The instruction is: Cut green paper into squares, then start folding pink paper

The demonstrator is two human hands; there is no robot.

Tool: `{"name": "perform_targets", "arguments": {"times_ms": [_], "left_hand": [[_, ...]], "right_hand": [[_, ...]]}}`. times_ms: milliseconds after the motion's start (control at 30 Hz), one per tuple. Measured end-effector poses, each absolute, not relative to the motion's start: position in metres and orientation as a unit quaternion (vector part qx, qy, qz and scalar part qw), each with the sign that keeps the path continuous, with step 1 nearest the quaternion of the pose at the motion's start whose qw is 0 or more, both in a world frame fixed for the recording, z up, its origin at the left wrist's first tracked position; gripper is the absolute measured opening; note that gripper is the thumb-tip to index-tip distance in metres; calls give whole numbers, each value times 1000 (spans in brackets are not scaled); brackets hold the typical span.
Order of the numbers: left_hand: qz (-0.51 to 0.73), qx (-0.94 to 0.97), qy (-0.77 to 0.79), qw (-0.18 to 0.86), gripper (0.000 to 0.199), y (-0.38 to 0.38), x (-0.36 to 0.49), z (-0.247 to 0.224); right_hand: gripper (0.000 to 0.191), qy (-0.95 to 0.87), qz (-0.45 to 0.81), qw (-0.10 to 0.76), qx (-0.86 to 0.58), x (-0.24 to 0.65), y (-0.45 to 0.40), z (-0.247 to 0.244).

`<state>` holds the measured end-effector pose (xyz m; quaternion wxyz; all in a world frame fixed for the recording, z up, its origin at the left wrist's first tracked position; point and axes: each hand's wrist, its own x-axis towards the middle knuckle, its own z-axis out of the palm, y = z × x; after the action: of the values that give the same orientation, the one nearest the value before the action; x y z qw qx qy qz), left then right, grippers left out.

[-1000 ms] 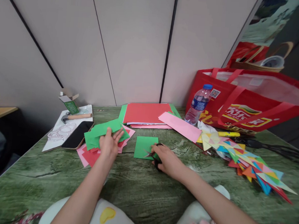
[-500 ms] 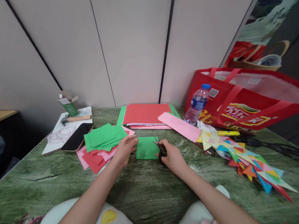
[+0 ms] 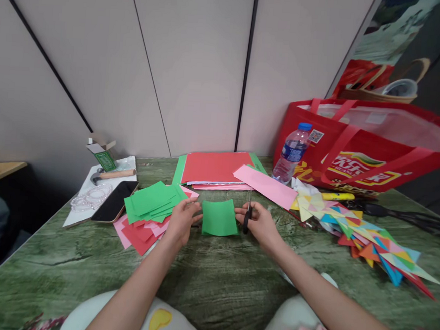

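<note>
A small sheet of green paper [image 3: 220,218] sits bowed between my hands, over the tabletop in front of me. My left hand [image 3: 181,221] pinches its left edge, thumb and fingers drawn together there. Dark-handled scissors [image 3: 247,218] are gripped in my right hand [image 3: 263,225], blades pointing away from me. The fingertips of that hand also reach the paper's right edge; whether they grip it is hard to see. Left of my left hand lies a pile of green paper pieces [image 3: 153,202] over red and pink pieces [image 3: 136,237].
Behind the hands are a stack of large red sheets [image 3: 216,165] and pink strips [image 3: 266,185]. A water bottle [image 3: 291,152] stands by a red bag [image 3: 357,144]. Folded colored paper [image 3: 373,241] lies right. At left are a phone [image 3: 115,201], hammer [image 3: 113,175] and small box [image 3: 105,158].
My right hand has moved slightly right, and the scissors have swung from lying across the green paper to upright beside it. The paper has gone from flat to bowed.
</note>
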<state>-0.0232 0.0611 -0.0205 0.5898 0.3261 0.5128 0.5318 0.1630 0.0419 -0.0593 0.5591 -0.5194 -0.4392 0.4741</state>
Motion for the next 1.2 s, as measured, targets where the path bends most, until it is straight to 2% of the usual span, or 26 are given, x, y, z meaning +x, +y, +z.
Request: {"name": "perform_targets", "arguments": {"times_ms": [133,300,500,600,700,933,1200], "left_hand": [[528,337,507,592,37,61,-24,-24],[520,356,491,602,42,60,-24,-27],[499,392,447,630,69,52,-19,-23],[508,414,448,608,75,51,-17,-20],[539,406,467,571,68,53,-17,-19],[567,391,461,560,33,57,-21,-21],[567,386,469,556,36,55,-20,-17]], "right_hand": [[46,-380,528,570,-503,161,39,-55],[48,-337,577,558,-492,159,35,-51],[49,-328,573,569,-491,159,35,-50],[50,-330,560,582,-489,160,36,-51],[50,-330,539,600,-490,161,38,-51],[51,-322,512,615,-506,163,39,-51],[50,-318,511,617,-507,162,37,-49]]}}
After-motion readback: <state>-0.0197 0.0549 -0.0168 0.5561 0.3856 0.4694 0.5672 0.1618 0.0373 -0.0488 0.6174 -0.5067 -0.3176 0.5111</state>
